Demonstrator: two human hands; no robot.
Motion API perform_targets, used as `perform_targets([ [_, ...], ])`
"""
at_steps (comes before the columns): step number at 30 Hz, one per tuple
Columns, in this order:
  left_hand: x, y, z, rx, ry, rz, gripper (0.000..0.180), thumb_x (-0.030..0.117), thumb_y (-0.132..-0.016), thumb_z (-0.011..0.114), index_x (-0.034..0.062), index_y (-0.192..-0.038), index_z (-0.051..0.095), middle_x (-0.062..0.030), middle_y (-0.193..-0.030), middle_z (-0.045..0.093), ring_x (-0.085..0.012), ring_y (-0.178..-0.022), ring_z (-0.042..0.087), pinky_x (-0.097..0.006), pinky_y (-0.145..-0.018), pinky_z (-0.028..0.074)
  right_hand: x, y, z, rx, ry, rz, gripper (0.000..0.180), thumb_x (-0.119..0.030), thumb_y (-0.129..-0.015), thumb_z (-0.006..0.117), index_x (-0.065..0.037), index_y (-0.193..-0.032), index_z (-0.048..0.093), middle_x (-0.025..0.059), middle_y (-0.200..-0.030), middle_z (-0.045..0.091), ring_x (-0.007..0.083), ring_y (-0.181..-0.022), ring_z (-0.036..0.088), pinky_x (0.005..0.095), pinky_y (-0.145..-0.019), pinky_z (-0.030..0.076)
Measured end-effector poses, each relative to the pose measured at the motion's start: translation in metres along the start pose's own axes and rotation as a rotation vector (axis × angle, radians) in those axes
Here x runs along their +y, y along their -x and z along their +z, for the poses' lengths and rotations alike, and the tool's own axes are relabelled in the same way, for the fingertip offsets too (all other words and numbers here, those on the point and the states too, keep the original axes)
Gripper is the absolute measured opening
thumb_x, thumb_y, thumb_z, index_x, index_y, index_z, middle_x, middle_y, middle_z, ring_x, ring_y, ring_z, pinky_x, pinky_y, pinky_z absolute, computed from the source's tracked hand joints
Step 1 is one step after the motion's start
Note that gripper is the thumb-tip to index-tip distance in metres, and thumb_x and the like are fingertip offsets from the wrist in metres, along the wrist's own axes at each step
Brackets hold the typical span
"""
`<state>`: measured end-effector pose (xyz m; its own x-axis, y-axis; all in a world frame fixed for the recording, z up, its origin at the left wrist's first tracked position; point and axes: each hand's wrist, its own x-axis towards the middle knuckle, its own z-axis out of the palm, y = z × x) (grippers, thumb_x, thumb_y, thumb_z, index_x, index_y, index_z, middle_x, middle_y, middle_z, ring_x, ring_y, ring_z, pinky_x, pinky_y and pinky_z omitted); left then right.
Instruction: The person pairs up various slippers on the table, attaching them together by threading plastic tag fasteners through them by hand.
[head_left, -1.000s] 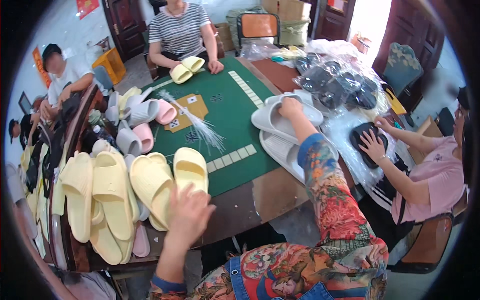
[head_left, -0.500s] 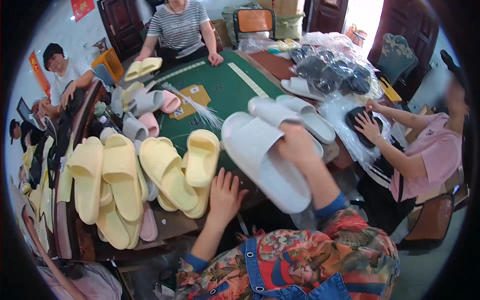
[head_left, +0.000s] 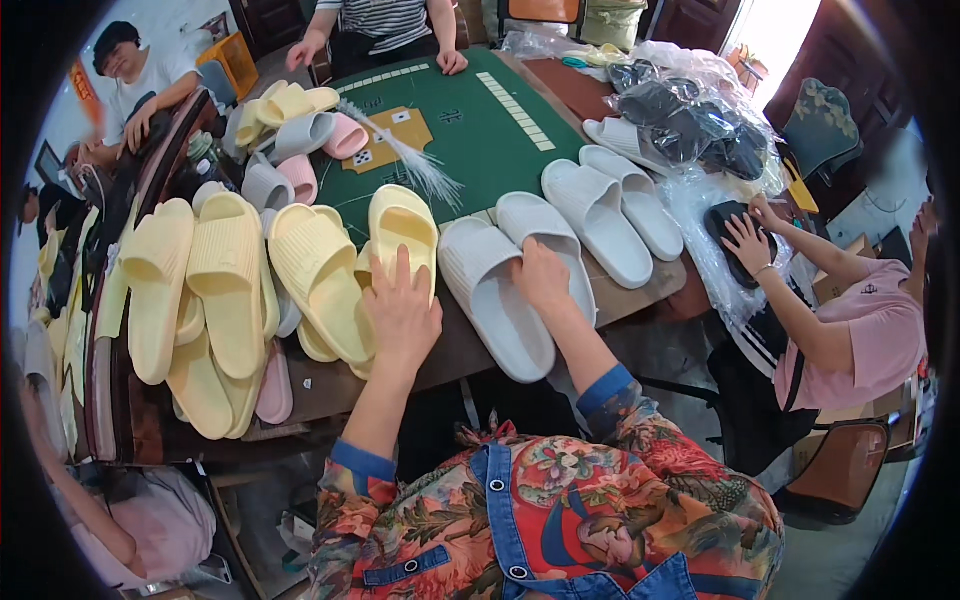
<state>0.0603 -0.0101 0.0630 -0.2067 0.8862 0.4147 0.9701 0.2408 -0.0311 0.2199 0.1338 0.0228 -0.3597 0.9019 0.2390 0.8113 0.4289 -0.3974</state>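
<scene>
My left hand (head_left: 404, 312) reaches onto a pale yellow slipper (head_left: 402, 212), its fingers spread across the footbed. Beside it, a larger yellow slipper (head_left: 318, 285) rests on others of its colour. My right hand (head_left: 543, 277) is closed at the inner side of a light grey slipper (head_left: 500, 300) with a ribbed strap, its fingertips partly hidden. The mate, another grey slipper (head_left: 548, 228), lies alongside, just behind that hand. Farther right, a second grey pair (head_left: 597, 215) lies side by side at the table's edge.
Yellow slippers (head_left: 158, 290) are piled at the left, with grey and pink ones behind. A white tassel-like bundle (head_left: 415, 165) crosses the green tabletop (head_left: 470, 105). Bagged dark slippers (head_left: 690, 110) heap at the far right. At the right, a co-worker's hands (head_left: 748, 245) handle a black slipper.
My right hand has lowered the grey slipper from a tilted, raised position to the table edge. My left hand has moved from the table edge onto the small yellow slipper. The view has shifted.
</scene>
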Motion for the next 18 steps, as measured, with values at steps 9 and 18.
perform_targets([
  [9,-0.043,0.065,-0.052,0.133,0.014,-0.101,0.037,0.017,-0.07,0.068,0.0105,-0.105,0.061,-0.0089,-0.121,0.049,-0.0369,-0.119,0.037,-0.045,-0.091,0.033,0.013,0.027,-0.04,-0.18,-0.532,0.034,0.04,-0.031,-0.084,0.057,0.002,-0.107,0.049,0.018,-0.082,0.06,0.0318,-0.078,0.059,0.0384,-0.068,0.045],
  [18,-0.016,0.036,-0.028,0.013,0.091,-0.03,0.028,0.027,-0.071,0.07,0.0078,-0.09,0.062,-0.0072,-0.094,0.051,-0.0258,-0.091,0.045,-0.04,-0.076,0.034,0.035,0.024,-0.074,-0.025,-0.788,-0.064,0.021,-0.014,-0.093,0.045,0.0,-0.099,0.06,0.0044,-0.072,0.055,0.0089,-0.057,0.046,0.0221,-0.052,0.037],
])
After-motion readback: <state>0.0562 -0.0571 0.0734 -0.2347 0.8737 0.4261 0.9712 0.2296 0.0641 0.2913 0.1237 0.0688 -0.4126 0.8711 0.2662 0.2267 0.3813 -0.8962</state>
